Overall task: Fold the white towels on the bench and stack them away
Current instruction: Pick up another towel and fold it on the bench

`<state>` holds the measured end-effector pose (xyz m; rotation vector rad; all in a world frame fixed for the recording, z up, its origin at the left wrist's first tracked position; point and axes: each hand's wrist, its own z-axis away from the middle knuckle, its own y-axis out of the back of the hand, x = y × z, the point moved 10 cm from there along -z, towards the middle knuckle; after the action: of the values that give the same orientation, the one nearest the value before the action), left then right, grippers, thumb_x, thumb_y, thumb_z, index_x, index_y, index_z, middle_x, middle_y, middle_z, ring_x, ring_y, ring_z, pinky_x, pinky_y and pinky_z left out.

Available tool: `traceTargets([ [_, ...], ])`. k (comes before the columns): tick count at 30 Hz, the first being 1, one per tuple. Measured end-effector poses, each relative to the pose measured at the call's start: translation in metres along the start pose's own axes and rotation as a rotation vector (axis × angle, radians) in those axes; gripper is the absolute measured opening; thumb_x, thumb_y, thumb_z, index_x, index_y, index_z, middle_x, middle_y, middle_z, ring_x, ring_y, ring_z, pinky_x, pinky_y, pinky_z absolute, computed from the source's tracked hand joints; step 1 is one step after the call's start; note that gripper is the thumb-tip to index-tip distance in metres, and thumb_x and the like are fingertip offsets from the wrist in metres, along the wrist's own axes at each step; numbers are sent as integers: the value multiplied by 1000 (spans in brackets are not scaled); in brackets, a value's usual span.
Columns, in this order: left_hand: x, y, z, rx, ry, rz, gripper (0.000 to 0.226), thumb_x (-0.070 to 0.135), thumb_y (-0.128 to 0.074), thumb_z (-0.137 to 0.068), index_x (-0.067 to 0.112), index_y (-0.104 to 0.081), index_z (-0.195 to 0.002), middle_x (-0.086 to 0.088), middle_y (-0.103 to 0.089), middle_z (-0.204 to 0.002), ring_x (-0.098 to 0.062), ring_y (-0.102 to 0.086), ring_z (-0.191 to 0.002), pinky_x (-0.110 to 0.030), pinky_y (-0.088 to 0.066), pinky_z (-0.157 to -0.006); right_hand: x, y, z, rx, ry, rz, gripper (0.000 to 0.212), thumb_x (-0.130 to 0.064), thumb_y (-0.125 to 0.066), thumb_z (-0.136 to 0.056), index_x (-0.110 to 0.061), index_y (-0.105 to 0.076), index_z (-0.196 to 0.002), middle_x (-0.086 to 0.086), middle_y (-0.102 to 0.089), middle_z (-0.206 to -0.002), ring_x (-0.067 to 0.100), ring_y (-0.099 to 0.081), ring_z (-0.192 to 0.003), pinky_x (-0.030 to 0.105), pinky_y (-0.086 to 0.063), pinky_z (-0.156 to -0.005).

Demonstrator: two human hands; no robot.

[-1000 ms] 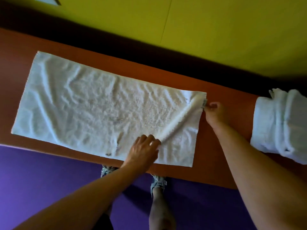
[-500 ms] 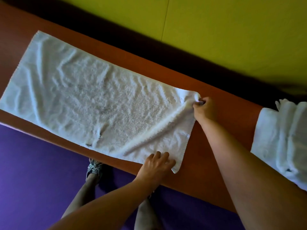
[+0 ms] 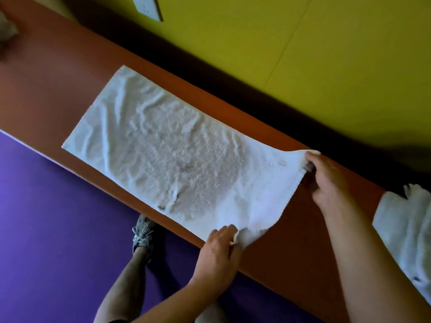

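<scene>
A white towel (image 3: 177, 157) lies spread along the orange-brown bench (image 3: 53, 78), wrinkled, with a few dark marks near its front edge. My right hand (image 3: 326, 180) pinches the towel's far right corner, which is raised a little off the bench. My left hand (image 3: 219, 255) grips the near right corner at the bench's front edge. The right end of the towel sags between the two hands. A pile of folded white towels (image 3: 405, 231) sits at the right edge of the view.
A yellow-green wall (image 3: 303, 54) with a white switch plate (image 3: 147, 7) runs behind the bench. The floor (image 3: 46, 229) in front is purple. My legs and a grey shoe (image 3: 142, 231) stand below the bench edge. A pale blurred object (image 3: 7, 31) shows far left.
My left hand slid from the towel's middle to its near right corner and took hold. The right end of the towel has lifted between both hands. The view has shifted left.
</scene>
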<state>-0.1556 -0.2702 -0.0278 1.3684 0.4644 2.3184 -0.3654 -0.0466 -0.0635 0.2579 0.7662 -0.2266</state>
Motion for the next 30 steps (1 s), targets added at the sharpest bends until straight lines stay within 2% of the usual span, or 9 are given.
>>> traceTargets([
  [2,-5,30,-2,55,91,153,24,40,-40,-91,22,-37,-75,7,-46,-68,-10,-41,-65,-32,-35,-58,-20,-41,14,-36,41,13,4,-19,-72,-88,-20,-68,-88,-3,-69,-75,9,-69,-60,24,-53,-50],
  [5,-12,81,-7,130,125,302,38,49,-38,-100,19,-44,-78,-2,-49,-61,-11,-43,-54,-42,-37,-51,-42,-107,32,-90,93,65,4,-19,-71,-89,-16,-70,-92,1,-68,-81,14,-68,-68,26,-53,-54],
  [9,-41,161,-11,257,149,267,24,38,-43,-102,24,-50,-83,-7,-57,-64,-22,-56,-55,-48,-46,-54,-68,-195,53,-90,215,155,24,-21,-68,-91,-5,-71,-109,8,-68,-93,17,-66,-75,21,-50,-52],
  [12,-69,217,-13,315,180,303,22,39,-45,-101,26,-53,-84,-5,-61,-67,-20,-63,-58,-47,-51,-55,-75,-259,66,-71,221,77,23,-17,-70,-90,-3,-69,-108,9,-67,-92,20,-66,-78,28,-55,-58],
  [15,-96,267,-19,353,189,324,22,40,-45,-101,26,-56,-87,-1,-63,-69,-14,-66,-57,-43,-55,-57,-77,-324,79,-71,243,41,15,-14,-71,-89,-7,-68,-102,7,-67,-85,18,-65,-69,26,-54,-54],
  [19,-133,322,-34,381,209,350,24,38,-45,-101,24,-55,-84,0,-64,-69,-15,-68,-54,-30,-53,-52,-75,-402,89,-63,284,63,10,-12,-71,-88,-6,-68,-95,9,-67,-81,18,-64,-63,26,-55,-54],
  [24,-187,373,-64,365,279,328,27,31,-43,-102,18,-48,-78,-1,-65,-68,-17,-69,-53,-39,-55,-55,-56,-480,87,-44,257,117,11,-14,-73,-88,-8,-66,-93,20,-72,-101,31,-72,-83,46,-63,-76],
  [27,-221,393,-83,334,329,291,28,28,-41,-101,17,-44,-76,2,-65,-65,-17,-69,-51,-38,-55,-55,-40,-513,81,-39,251,182,11,-17,-72,-91,-11,-64,-94,18,-71,-106,32,-72,-91,47,-62,-80],
  [30,-250,410,-102,318,339,210,27,27,-41,-101,19,-48,-76,-2,-64,-62,-16,-68,-50,-38,-55,-55,-29,-534,77,-44,254,212,14,-17,-71,-92,-9,-65,-101,16,-70,-108,27,-73,-86,43,-64,-76],
])
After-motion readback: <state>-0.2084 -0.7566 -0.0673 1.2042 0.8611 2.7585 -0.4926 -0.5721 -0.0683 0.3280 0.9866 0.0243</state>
